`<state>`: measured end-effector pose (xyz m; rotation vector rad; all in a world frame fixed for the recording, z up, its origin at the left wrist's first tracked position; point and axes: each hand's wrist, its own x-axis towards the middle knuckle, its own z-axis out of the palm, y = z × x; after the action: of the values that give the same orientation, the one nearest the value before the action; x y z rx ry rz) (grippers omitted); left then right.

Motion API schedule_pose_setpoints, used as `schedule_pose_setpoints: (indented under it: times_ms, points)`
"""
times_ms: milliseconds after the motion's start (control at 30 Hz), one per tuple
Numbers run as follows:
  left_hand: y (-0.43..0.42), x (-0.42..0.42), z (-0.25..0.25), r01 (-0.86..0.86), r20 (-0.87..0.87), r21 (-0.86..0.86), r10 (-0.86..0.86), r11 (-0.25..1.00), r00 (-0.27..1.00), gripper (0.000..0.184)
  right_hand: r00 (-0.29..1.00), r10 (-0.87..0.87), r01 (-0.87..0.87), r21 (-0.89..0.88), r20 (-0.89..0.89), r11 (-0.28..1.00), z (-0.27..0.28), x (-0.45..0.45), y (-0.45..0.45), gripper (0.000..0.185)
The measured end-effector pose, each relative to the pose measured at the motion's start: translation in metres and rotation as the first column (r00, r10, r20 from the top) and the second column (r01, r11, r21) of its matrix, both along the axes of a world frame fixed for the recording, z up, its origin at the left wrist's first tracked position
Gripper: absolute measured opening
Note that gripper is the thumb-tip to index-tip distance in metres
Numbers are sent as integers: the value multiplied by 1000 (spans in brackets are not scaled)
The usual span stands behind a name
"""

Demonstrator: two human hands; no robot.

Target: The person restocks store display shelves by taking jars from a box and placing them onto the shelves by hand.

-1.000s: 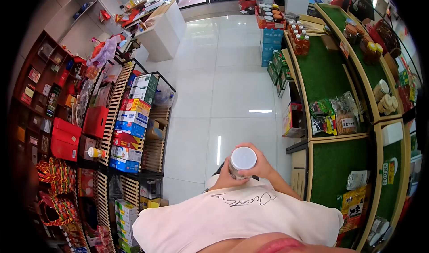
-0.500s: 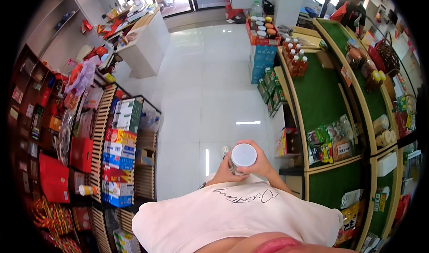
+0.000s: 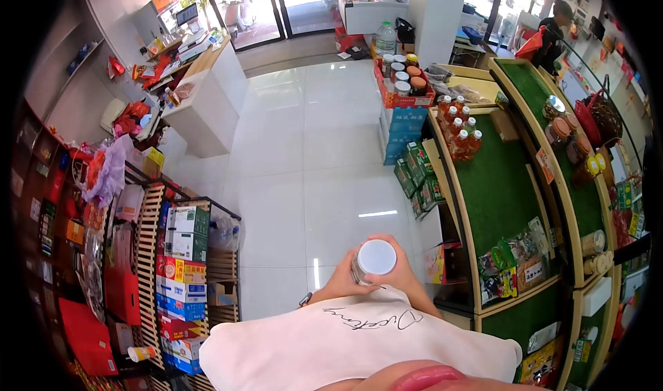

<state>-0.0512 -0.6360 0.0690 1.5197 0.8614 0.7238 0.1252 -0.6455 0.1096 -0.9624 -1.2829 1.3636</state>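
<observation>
Jar is being held in midair just ahead of the shirt, long axis pointing roughly up, white lid on top. L hand is wrapping its L side, R hand its R & far side; both are clamping on it, so neither's sitting nearer. No jar label's showing. Shirt script is running upside down, poss. starting w/ "D". Blue boxes, well ahead & R of shirt, are carrying Chinese chars, too small to read; ditto labels on bagged snacks, R of shirt.
</observation>
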Motion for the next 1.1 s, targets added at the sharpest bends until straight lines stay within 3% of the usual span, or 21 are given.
schedule_pose_setpoints:
  times_ms: [67, 167, 267, 433, 533, 600, 667, 800, 933, 1100]
  points:
    - [22, 2, -4, -9, 25, -77, 11, 997, 1000, 96, 1000, -9, 9, -6, -3, 1000, -9, 0, 27, 76]
    - [65, 5, -13, -59, 57, -33, 61, 998, 997, 95, 999, -12, 12, 2, 48, 1000, -18, -1, 76, 76]
    - [114, 19, -36, -245, 104, 134, 233, 960, 967, 92, 996, -23, 19, 49, 89, 999, -19, 0, 137, 72]
    - [245, 25, -88, -194, 87, 124, 184, 973, 979, 86, 953, -43, -24, 214, 301, 976, -20, 9, 255, 78]
    - [311, 38, -51, -221, 80, 133, 212, 966, 974, 84, 952, -46, -33, 251, 302, 968, 7, 21, 314, 73]
    - [339, 42, -22, -242, 36, 205, 240, 948, 970, 84, 955, -25, -50, 244, 295, 968, 5, 27, 350, 73]
    - [365, 47, -13, -240, -11, 154, 244, 959, 970, 83, 959, 7, -61, 185, 282, 981, 5, 34, 373, 74]
    - [400, 56, -22, -235, -83, 224, 259, 946, 962, 79, 955, 55, -61, 10, 292, 998, 8, 48, 408, 73]
    - [427, 62, -37, -195, -83, 39, 197, 980, 977, 84, 946, 79, -68, -47, 313, 997, -13, 59, 438, 74]
    - [488, 62, -29, -142, -125, -4, 141, 990, 982, 87, 964, 57, -37, -84, 258, 996, -21, 62, 491, 74]
